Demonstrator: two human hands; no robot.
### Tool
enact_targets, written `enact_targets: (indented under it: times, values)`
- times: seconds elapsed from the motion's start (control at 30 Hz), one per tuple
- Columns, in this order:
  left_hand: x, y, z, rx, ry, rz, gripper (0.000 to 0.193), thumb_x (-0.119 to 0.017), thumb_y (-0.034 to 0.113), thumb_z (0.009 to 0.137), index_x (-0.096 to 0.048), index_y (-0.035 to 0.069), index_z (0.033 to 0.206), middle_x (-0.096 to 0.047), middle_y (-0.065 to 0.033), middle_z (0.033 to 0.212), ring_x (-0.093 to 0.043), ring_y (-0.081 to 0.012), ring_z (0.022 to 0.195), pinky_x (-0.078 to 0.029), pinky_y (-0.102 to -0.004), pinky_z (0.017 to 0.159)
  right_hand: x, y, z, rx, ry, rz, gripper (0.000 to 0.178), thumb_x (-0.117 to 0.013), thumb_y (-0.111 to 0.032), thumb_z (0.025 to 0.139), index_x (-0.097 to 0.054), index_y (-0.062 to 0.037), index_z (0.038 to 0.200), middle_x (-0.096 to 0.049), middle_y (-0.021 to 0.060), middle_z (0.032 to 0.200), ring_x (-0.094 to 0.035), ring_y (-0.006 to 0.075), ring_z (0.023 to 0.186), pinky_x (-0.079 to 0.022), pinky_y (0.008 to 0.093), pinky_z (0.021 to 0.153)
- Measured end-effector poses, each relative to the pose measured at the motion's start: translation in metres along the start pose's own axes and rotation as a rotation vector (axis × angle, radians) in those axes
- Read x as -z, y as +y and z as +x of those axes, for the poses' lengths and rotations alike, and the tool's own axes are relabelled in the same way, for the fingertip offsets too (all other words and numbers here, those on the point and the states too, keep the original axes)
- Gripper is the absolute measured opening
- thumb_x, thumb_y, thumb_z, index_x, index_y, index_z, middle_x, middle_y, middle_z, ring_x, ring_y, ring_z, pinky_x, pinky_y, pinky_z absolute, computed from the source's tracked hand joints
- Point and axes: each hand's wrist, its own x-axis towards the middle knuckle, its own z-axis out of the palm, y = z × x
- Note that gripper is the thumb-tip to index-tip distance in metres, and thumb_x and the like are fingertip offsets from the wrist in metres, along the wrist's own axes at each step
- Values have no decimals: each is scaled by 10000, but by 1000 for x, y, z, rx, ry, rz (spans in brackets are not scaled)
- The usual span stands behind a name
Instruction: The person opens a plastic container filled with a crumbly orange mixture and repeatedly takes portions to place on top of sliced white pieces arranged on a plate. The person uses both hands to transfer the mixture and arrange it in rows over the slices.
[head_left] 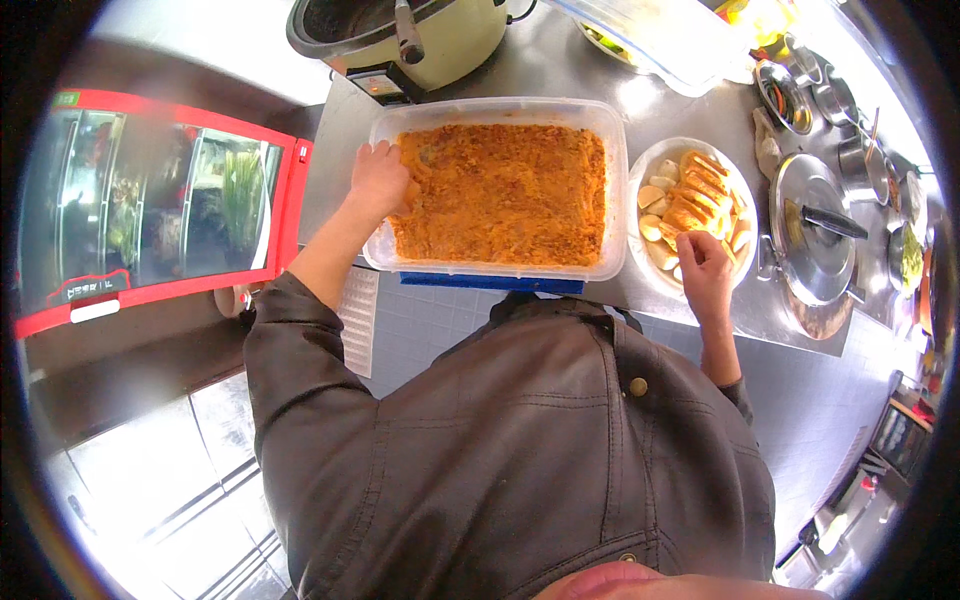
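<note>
A clear plastic tub (617, 190) holds a broad layer of orange-red, oily paste (510, 195). At the tub's left end, my left hand (380, 181) reaches over the rim with its fingers curled down at the paste. Something orange shows by the fingertips, but what they hold is hidden. To the tub's right stands a round white plate (645, 262) with pale round pieces (655, 195) and a row of golden sliced pieces (700, 190). My right hand (704, 270) is closed in a pinch over the plate's near edge; whatever lies between its fingers cannot be made out.
A large pale-green cooker (455, 45) stands behind the tub, and a clear plastic lid (650, 40) lies at the back. On the right are a lidded steel pot (815, 245) and several small pans. A red-framed glass cabinet (290, 200) stands left of the steel counter (330, 150).
</note>
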Motion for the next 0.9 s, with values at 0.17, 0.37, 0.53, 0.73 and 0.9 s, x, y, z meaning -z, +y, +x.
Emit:
enact_targets:
  times: [0.17, 0.37, 0.53, 0.73, 0.9]
  values:
    - [6, -5, 4, 0, -43, -43, 570, -838, 471, 496, -719, 156, 955, -560, -37, 1098, -435, -216, 1153, -359, -430, 931, -2, 0, -1, -15, -28, -39, 193, -633, -187, 855, -664, 4, 864, -607, 68, 651, -540, 114, 565, -444, 264, 559]
    - [20, -3, -11, -55, -13, -100, 478, -809, 424, 582, -674, 159, 957, -618, -88, 996, -540, -264, 1055, -395, -484, 915, 1, -1, -6, -36, 5, -12, 172, -640, -155, 848, -659, 15, 860, -614, 65, 657, -555, 120, 585, -451, 265, 565]
    - [25, 20, -14, -118, 135, -739, 390, -729, 334, 704, -571, 98, 971, -626, -190, 916, -606, -344, 895, -479, -432, 778, -6, -8, -4, 70, -23, 27, 152, -640, -143, 843, -654, 7, 860, -620, 91, 692, -572, 147, 597, -460, 278, 578]
    - [24, 92, 24, -156, 196, -1418, 436, -736, 320, 734, -553, 18, 989, -637, -159, 886, -629, -252, 825, -497, -367, 702, -45, -65, 15, 368, -275, 18, 125, -609, -174, 823, -640, -53, 817, -621, 134, 761, -611, 313, 677, -484, 386, 607]
    - [45, 117, 16, -29, -129, -2038, 414, -737, 284, 789, -567, 8, 1047, -632, -81, 994, -603, -134, 818, -510, -286, 710, -85, -77, 26, 438, -335, -134, 214, -626, -222, 833, -637, -35, 936, -634, 140, 826, -639, 286, 722, -503, 364, 655]
